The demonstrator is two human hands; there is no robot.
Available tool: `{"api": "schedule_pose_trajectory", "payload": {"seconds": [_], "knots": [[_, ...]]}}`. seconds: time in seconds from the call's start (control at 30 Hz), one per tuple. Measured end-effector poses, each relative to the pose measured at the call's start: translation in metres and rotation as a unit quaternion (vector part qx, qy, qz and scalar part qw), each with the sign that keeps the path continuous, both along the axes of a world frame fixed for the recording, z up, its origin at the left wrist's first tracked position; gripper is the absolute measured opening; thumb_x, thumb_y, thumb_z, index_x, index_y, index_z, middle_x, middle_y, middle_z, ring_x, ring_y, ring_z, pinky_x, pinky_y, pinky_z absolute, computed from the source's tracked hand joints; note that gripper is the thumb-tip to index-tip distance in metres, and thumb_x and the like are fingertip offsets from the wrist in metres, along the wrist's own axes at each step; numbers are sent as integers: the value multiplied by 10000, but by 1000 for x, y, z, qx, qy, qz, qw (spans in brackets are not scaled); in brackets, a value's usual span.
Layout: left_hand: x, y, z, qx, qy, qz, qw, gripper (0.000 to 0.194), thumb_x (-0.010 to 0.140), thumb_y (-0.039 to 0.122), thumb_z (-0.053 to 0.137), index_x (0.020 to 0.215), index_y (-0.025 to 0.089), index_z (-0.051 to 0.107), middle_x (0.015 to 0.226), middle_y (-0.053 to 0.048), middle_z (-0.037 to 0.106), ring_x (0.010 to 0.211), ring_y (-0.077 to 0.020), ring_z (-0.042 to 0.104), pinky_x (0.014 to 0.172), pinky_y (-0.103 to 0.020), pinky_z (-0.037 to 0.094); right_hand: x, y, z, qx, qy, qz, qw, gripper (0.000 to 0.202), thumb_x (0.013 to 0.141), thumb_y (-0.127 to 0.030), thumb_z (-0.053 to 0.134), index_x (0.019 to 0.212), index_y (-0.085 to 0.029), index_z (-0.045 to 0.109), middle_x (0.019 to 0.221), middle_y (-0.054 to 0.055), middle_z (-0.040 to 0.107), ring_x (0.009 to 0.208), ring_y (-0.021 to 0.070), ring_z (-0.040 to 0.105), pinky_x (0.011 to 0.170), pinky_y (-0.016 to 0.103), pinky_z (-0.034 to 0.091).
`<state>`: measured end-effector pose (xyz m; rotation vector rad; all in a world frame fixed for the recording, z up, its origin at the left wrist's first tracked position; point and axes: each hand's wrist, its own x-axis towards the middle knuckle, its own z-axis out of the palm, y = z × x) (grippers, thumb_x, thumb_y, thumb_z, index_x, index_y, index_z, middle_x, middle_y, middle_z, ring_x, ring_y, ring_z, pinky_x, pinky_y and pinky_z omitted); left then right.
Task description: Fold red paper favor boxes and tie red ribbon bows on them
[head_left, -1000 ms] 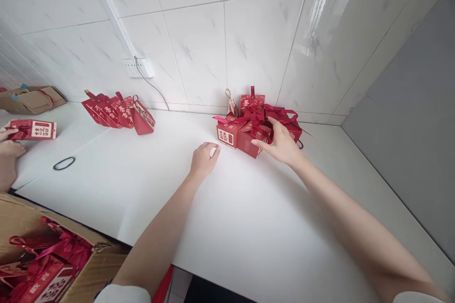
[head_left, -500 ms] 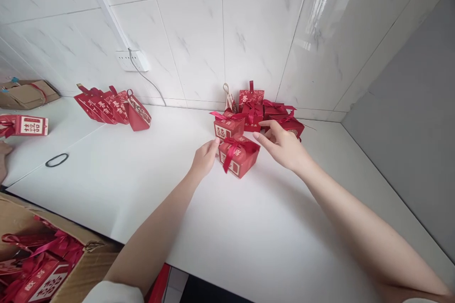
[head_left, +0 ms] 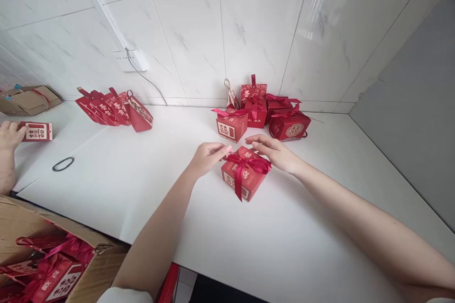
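A red gift box with a ribbon bow [head_left: 245, 175] sits on the white table between my hands. My left hand [head_left: 210, 157] is at its upper left corner, thumb and fingers apart, fingertips partly behind the box. My right hand [head_left: 272, 151] arches over its far right side with fingers spread; whether either hand touches the box is hard to tell. Just behind stands another red box with a bow [head_left: 232, 125]. Farther right is a red box with a round gold emblem [head_left: 291, 125], beside a box with a dark red bow [head_left: 255, 111].
Red pouch-like boxes [head_left: 106, 108] lean together at the back left. A black ring [head_left: 63, 164] lies on the table [head_left: 142, 170]. Another person's hand [head_left: 10, 137] holds a red box [head_left: 38, 131]. A carton [head_left: 103, 265] of red boxes stands lower left.
The bow-topped box has come nearer, away from the box behind it, and both hands are now around its far side. The other person's hand has reached the red box at left.
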<state>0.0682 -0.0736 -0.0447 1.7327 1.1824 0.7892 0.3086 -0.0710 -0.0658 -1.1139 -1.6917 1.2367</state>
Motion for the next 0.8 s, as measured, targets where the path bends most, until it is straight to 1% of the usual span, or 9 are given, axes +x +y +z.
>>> {"api": "schedule_pose_trajectory", "payload": {"seconds": [0.07, 0.13, 0.2, 0.27, 0.37, 0.47, 0.53, 0.63, 0.8], "knots": [[-1, -2, 5, -11, 0, -39, 999, 359, 838, 519, 594, 797, 168, 654, 730, 0, 577, 691, -120, 508, 683, -259, 417, 3, -4, 10, 45, -20, -6, 999, 341, 927, -497, 504, 1098, -232, 634, 1176, 60, 643, 1056, 235, 625, 935, 406, 486], [-2, -3, 7, -26, 3, -80, 996, 315, 807, 485, 648, 786, 172, 609, 717, 16, 543, 662, -106, 477, 653, -250, 397, 6, -10, 22, 76, -44, 25, 996, 312, 930, -491, 503, 1023, -233, 653, 1086, 54, 663, 1004, 229, 631, 894, 393, 494], [-2, -3, 9, -37, 14, -115, 993, 300, 769, 455, 697, 801, 173, 600, 733, 14, 558, 671, -110, 491, 653, -250, 402, 7, -17, 32, 111, -70, 72, 989, 267, 931, -460, 519, 967, -237, 661, 1059, 51, 667, 979, 221, 624, 858, 376, 497], [-1, -4, 9, -33, 28, -135, 990, 293, 758, 441, 709, 818, 170, 614, 762, 2, 584, 684, -119, 513, 661, -257, 415, 4, -25, 37, 164, -92, 97, 977, 189, 917, -400, 561, 932, -236, 653, 1067, 49, 658, 1002, 215, 605, 882, 373, 483], [2, -5, 7, 6, 35, -124, 992, 269, 793, 432, 674, 799, 167, 628, 779, -5, 586, 691, -121, 515, 670, -261, 419, -5, -32, 33, 226, -113, 83, 964, 74, 886, -296, 599, 892, -224, 614, 1059, 53, 637, 1000, 202, 589, 912, 370, 466], [4, -6, 6, 51, 29, -98, 993, 237, 829, 408, 640, 806, 173, 642, 778, -5, 579, 702, -121, 515, 670, -258, 413, -14, -35, 23, 242, -139, 44, 959, 4, 866, -216, 569, 867, -219, 569, 1002, 52, 632, 951, 201, 580, 867, 365, 472], [4, -7, 6, 75, 24, -89, 993, 216, 837, 392, 637, 818, 177, 653, 793, -10, 588, 714, -123, 520, 667, -255, 411, -19, -36, 18, 245, -159, 24, 956, 53, 834, -171, 554, 843, -220, 537, 971, 46, 630, 944, 208, 570, 851, 365, 468], [5, -8, 5, 99, 21, -87, 991, 200, 843, 374, 633, 806, 179, 660, 808, -18, 609, 733, -128, 532, 672, -255, 411, -23, -39, 14, 238, -181, -2, 954, 112, 776, -133, 542, 810, -224, 487, 992, 38, 619, 959, 214, 562, 840, 357, 465], [8, -10, 6, 114, 31, -92, 989, 191, 849, 347, 622, 769, 176, 647, 770, -12, 619, 721, -126, 534, 674, -255, 415, -30, -44, 12, 225, -213, -38, 950, 113, 760, -150, 509, 753, -228, 429, 1030, 29, 594, 941, 207, 569, 787, 336, 466]]}}
